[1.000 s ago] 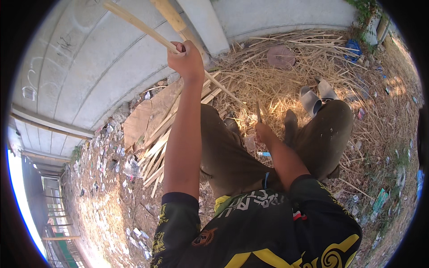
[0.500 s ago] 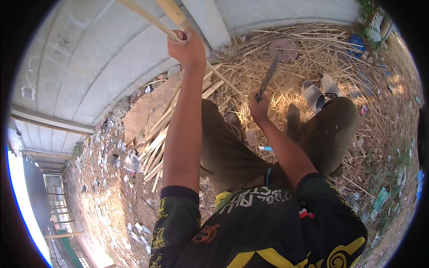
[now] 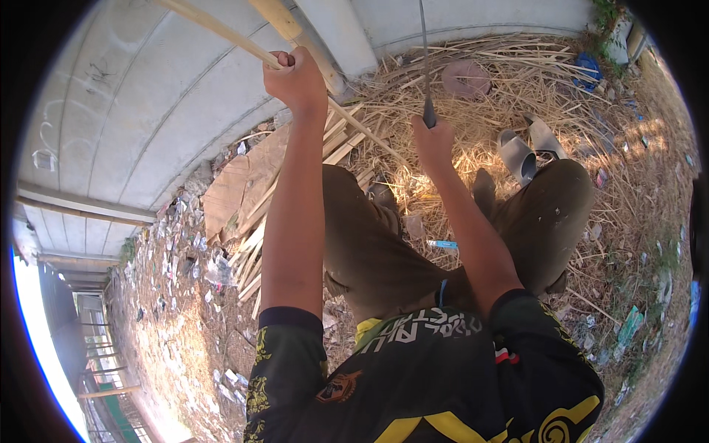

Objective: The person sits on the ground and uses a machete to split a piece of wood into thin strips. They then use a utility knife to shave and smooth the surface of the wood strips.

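Observation:
My left hand (image 3: 297, 87) is raised at the upper left and closed around a long pale bamboo strip (image 3: 221, 31). Past my fist the strip slants down to the right, and its lower end lies near the straw just left of my right hand (image 3: 433, 144). That hand grips a knife (image 3: 427, 85), its long dark blade pointing up and away from me, edge-on. Blade and strip are apart. The knife's handle is hidden in my fingers. A thicker bamboo pole (image 3: 284, 21) leans behind my left hand.
Split bamboo strips (image 3: 255, 240) lie beside a brown cardboard sheet (image 3: 240, 184) left of my knee. A grey wall (image 3: 148, 111) rises behind. Shavings cover the ground, with a round reddish-brown slab (image 3: 467, 79), grey sandals (image 3: 517, 156) and a blue object (image 3: 588, 70) on the right.
The knife has swung upward, its blade turning from slanted right to nearly straight up, as my right hand rose slightly. My left hand and the strip shifted a little left.

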`<state>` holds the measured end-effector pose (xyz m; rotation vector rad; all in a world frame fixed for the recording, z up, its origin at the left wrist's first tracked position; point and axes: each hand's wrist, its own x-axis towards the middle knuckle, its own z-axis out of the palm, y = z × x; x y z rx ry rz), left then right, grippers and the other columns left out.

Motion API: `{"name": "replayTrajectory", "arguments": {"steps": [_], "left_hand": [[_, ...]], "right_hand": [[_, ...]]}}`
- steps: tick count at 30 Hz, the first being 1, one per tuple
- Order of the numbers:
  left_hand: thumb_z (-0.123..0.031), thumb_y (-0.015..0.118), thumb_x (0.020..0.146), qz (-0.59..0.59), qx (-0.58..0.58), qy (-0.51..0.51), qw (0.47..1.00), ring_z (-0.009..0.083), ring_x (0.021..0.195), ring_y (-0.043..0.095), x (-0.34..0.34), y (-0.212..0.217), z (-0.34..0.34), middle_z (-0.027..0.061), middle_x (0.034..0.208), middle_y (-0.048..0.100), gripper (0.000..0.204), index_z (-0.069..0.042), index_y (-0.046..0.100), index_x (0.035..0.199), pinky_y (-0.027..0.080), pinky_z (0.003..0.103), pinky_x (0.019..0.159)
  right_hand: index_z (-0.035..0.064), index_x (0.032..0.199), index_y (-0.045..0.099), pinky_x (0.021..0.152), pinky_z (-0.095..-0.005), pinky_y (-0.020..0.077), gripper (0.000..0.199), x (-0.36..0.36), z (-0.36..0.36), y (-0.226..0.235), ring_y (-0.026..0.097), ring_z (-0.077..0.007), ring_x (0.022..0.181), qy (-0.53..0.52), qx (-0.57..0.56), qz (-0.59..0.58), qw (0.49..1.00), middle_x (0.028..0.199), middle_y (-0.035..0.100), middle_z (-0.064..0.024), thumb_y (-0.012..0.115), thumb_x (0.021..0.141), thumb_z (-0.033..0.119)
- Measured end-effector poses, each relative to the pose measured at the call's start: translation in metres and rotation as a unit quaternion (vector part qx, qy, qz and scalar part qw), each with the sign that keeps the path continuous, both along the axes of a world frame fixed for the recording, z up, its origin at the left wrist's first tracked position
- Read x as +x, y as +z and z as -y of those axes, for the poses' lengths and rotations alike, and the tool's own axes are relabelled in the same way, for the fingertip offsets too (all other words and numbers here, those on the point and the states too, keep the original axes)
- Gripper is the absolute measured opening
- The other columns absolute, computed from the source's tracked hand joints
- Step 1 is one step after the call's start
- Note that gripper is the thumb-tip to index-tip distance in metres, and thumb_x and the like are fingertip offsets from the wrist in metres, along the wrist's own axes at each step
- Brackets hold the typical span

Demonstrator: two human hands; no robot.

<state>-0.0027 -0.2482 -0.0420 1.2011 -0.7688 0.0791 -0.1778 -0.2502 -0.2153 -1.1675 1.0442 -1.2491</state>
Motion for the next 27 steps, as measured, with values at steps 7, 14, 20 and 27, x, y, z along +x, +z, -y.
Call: {"name": "replayTrajectory", "arguments": {"steps": [7, 14, 20, 27], "left_hand": [[0.003, 0.062, 0.081, -0.002, 0.006, 0.007, 1.0, 0.009, 0.058, 0.038, 0.004, 0.0, 0.005, -0.0008, 0.07, 0.043, 0.025, -0.009, 0.039, 0.081, 0.036, 0.029, 0.052], [0.004, 0.06, 0.085, -0.009, -0.02, -0.032, 0.999, 0.0081, 0.059, 0.037, -0.004, 0.001, 0.004, -0.0021, 0.072, 0.041, 0.023, -0.008, 0.04, 0.085, 0.038, 0.027, 0.053], [0.005, 0.06, 0.085, -0.007, -0.016, -0.021, 1.0, 0.0078, 0.061, 0.038, 0.008, -0.005, -0.009, -0.0015, 0.073, 0.042, 0.023, -0.007, 0.041, 0.088, 0.04, 0.026, 0.055], [0.004, 0.062, 0.082, 0.009, -0.019, 0.003, 1.0, 0.0088, 0.06, 0.04, 0.022, -0.014, -0.004, -0.0001, 0.074, 0.044, 0.024, -0.007, 0.041, 0.087, 0.038, 0.027, 0.055]], "right_hand": [[0.0042, 0.07, 0.056, 0.051, -0.0357, 0.0357, 0.034, 0.015, -0.027, -0.128, 0.046, -0.0101, 0.053, -0.014, 0.032, 0.065, 0.997, 0.059, 0.049, 0.0019, 0.067, 0.094, 0.024], [-0.0074, 0.095, 0.071, 0.056, -0.0439, 0.0519, 0.034, -0.039, -0.045, -0.308, 0.068, -0.0269, 0.066, 0.122, 0.265, -0.299, 0.909, 0.076, 0.069, -0.016, 0.069, 0.085, 0.025], [-0.0057, 0.109, 0.074, 0.076, -0.0472, 0.0585, 0.041, -0.033, -0.037, -0.245, 0.075, -0.0349, 0.094, 0.115, 0.275, -0.37, 0.88, 0.099, 0.075, -0.0236, 0.068, 0.085, 0.027], [0.0036, 0.092, 0.069, 0.083, -0.0497, 0.0529, 0.02, -0.039, -0.067, -0.226, 0.07, -0.0371, 0.095, -0.127, -0.172, -0.613, 0.761, 0.101, 0.071, -0.0195, 0.071, 0.085, 0.022]]}}
